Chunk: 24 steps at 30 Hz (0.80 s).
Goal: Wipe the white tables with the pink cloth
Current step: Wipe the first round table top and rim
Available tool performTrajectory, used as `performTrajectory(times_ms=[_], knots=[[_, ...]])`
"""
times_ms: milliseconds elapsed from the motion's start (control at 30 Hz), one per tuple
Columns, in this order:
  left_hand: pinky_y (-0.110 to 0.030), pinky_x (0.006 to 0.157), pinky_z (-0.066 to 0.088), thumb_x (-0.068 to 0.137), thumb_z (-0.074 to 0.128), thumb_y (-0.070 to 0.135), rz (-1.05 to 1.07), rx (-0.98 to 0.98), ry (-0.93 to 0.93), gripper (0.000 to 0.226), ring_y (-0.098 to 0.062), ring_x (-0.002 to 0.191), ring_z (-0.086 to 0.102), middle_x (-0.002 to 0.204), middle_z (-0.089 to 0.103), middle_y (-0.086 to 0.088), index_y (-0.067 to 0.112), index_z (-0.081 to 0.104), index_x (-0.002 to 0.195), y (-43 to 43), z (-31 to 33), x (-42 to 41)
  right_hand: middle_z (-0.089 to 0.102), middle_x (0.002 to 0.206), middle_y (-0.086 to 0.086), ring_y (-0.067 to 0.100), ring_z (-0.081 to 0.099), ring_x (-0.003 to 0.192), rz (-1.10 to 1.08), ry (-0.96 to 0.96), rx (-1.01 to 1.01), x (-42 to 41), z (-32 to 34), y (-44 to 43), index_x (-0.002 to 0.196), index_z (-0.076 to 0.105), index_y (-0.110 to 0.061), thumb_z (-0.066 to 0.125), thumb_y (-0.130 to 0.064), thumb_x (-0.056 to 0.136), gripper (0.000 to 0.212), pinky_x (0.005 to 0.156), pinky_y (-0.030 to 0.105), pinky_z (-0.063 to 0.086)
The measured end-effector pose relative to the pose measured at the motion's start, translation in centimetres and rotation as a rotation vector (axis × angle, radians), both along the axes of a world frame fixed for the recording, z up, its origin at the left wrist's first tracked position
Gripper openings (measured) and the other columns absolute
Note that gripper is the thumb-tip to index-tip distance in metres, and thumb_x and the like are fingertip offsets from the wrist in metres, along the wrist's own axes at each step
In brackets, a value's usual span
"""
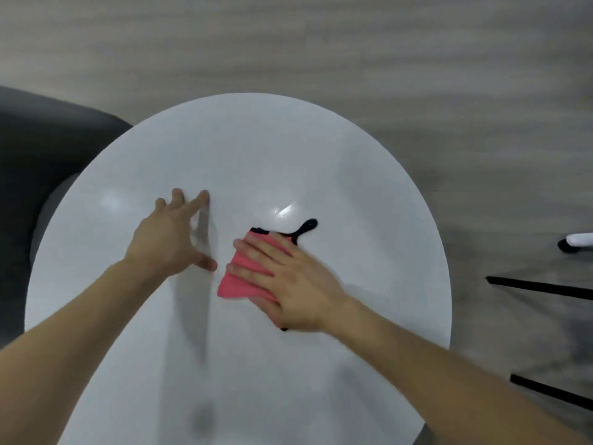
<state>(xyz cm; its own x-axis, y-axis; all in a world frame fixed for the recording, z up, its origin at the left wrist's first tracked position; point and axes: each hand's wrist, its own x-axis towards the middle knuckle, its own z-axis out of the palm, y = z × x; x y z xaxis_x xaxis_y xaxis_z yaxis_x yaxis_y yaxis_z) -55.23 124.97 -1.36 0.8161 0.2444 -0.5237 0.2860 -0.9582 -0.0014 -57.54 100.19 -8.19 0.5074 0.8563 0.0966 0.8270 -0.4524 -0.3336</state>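
Note:
A round white table [288, 149] fills the middle of the view. On it lies a folded pink cloth [239, 279] with a black trim and a black loop sticking out at its far edge. My right hand [288, 284] lies flat on top of the cloth, fingers spread and pointing left, pressing it onto the tabletop just right of centre. My left hand [170, 239] rests on the bare table surface to the left of the cloth, fingers spread, holding nothing. Its thumb is close to the cloth's left edge.
A dark grey seat [41, 162] stands against the table's left side. Grey wood-look floor [417, 59] surrounds the table. At the right edge are two thin black bars [542, 287] and a white piece with a black caster [574, 123].

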Motion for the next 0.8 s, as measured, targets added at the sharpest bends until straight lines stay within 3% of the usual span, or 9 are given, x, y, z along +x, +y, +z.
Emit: performTrajectory(times_ms=[100,167,233,267,433,500,667,733,800], knots=[[-0.053,0.086,0.06,0.042,0.101,0.065,0.003,-0.002,0.0,0.152,-0.029,0.13,0.045,0.15,0.032,0.004,0.048,0.013,0.165,0.2,-0.3,0.0,0.046,0.166,0.012,0.037,0.031,0.161,-0.418,-0.098,0.021,9.4,-1.4,-4.2,0.159,0.053,-0.026,0.05,-0.032,0.11,0.05,0.13,0.057,0.022],[-0.053,0.086,0.061,0.043,0.101,0.064,-0.003,0.012,0.008,0.15,-0.03,0.132,0.044,0.151,0.032,0.004,0.047,0.014,0.164,0.2,-0.4,0.2,0.036,0.171,0.019,0.039,0.024,0.163,-0.831,-0.109,-0.085,13.8,-1.2,-5.6,0.166,0.041,-0.023,0.039,-0.037,0.113,0.054,0.131,0.058,0.019],[-0.051,0.083,0.061,0.043,0.101,0.064,-0.007,0.025,0.008,0.15,-0.03,0.133,0.043,0.152,0.032,0.003,0.046,0.014,0.164,0.2,-0.5,0.2,0.017,0.177,0.022,0.038,0.011,0.166,-0.991,-0.046,-0.136,12.6,-0.7,-2.7,0.171,0.027,-0.019,0.025,-0.044,0.114,0.062,0.133,0.057,0.012],[-0.05,0.082,0.061,0.043,0.101,0.064,-0.011,0.03,0.006,0.151,-0.03,0.134,0.042,0.153,0.03,0.002,0.046,0.013,0.164,0.2,-0.6,0.1,0.013,0.178,0.023,0.038,0.007,0.167,-0.932,-0.032,-0.133,10.2,-0.3,-0.4,0.172,0.024,-0.017,0.024,-0.044,0.114,0.063,0.133,0.057,0.01],[-0.045,0.076,0.06,0.045,0.099,0.064,-0.056,0.052,-0.028,0.15,-0.031,0.136,0.043,0.157,0.031,-0.001,0.042,0.013,0.165,0.5,-1.0,-0.4,0.017,0.18,0.01,0.027,0.005,0.168,-0.132,0.041,-0.065,-0.1,0.7,3.9,0.169,0.034,-0.024,0.04,-0.041,0.114,0.058,0.135,0.052,0.011],[-0.045,0.075,0.06,0.041,0.1,0.067,-0.077,0.057,-0.05,0.151,-0.03,0.134,0.045,0.155,0.033,0.001,0.043,0.014,0.164,0.8,-1.3,-0.4,0.021,0.179,0.007,0.024,0.011,0.168,-0.187,-0.003,-0.067,4.6,-0.2,1.9,0.169,0.036,-0.027,0.043,-0.043,0.113,0.058,0.135,0.051,0.013],[-0.044,0.069,0.055,0.036,0.104,0.06,-0.038,0.045,-0.073,0.163,-0.031,0.129,0.047,0.149,0.038,0.001,0.037,0.006,0.163,0.7,-1.4,-0.3,0.02,0.178,0.019,0.034,0.013,0.167,-0.941,-0.071,-0.146,15.5,-0.6,2.0,0.171,0.029,-0.023,0.025,-0.047,0.114,0.061,0.134,0.058,0.011],[-0.046,0.074,0.056,0.037,0.104,0.057,-0.005,-0.017,-0.095,0.153,-0.031,0.126,0.048,0.145,0.041,0.003,0.034,0.016,0.16,0.7,-1.1,-0.5,0.017,0.178,0.021,0.036,0.01,0.167,-0.777,-0.072,-0.159,11.5,-0.1,6.9,0.171,0.028,-0.02,0.027,-0.043,0.115,0.061,0.133,0.059,0.011],[-0.041,0.071,0.054,0.043,0.102,0.047,0.015,-0.147,-0.154,0.107,-0.026,0.112,0.057,0.122,0.054,0.012,0.032,0.05,0.136,1.7,-0.7,-0.6,0.016,0.179,0.016,0.032,0.005,0.168,-0.286,-0.04,-0.16,5.9,0.6,10.1,0.171,0.029,-0.021,0.031,-0.04,0.116,0.058,0.134,0.057,0.009]])
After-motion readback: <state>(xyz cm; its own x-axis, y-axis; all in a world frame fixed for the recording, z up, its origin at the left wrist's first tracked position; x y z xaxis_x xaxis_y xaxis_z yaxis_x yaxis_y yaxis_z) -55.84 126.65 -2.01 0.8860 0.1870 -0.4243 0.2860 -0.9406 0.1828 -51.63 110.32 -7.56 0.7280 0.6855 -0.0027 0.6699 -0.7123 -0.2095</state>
